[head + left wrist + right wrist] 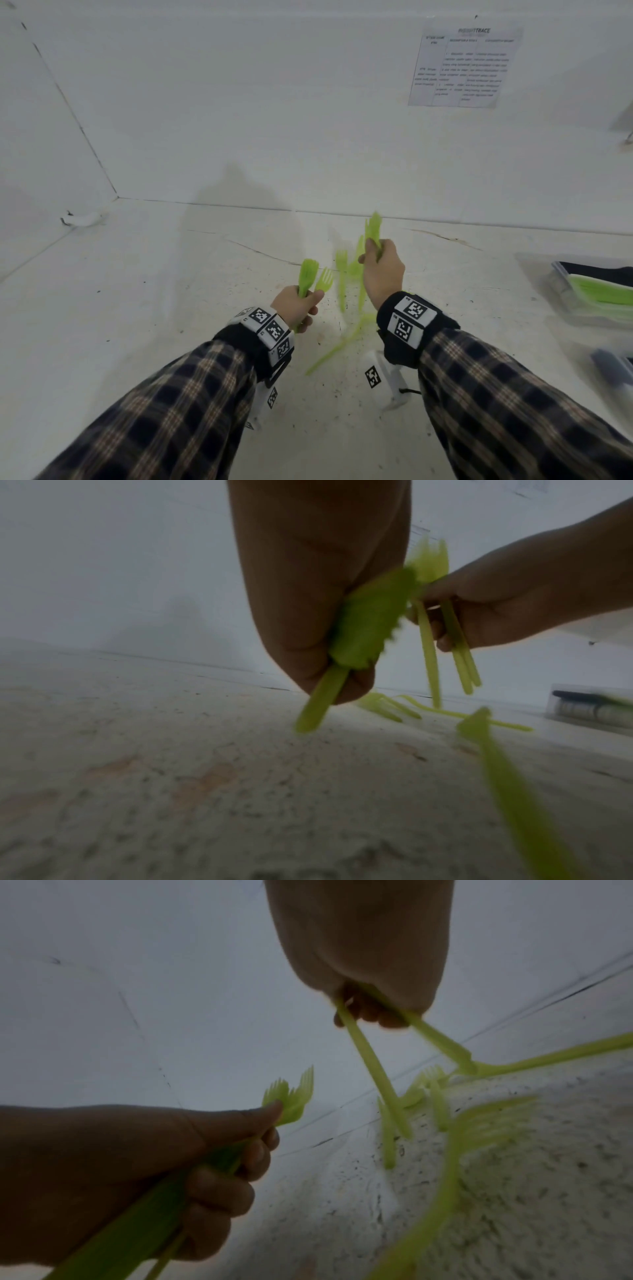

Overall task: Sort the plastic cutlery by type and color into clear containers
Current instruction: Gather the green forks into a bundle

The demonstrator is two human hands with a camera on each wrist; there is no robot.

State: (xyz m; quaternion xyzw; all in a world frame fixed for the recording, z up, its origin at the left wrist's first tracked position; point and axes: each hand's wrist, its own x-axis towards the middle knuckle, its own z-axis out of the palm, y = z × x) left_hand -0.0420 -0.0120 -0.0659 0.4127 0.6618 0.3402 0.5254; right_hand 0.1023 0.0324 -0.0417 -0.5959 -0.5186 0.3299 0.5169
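Both grips held green forks: left hand point(297, 306), right hand point(383, 270). Better to align the handles below each grip before boxing.

The table point(171, 308) is white, speckled with dark flecks and marked by thin cracks running across its far part. It meets white walls at the back and on the left. Green forks point(337, 342) lie loose near the middle, some crossing each other, blurred so their count cannot be told. At the right edge sits a clear container point(561, 287) with green cutlery inside; nearer, another container point(613, 370) with dark contents is blurred. A torn white scrap point(84, 219) lies in the far left corner.
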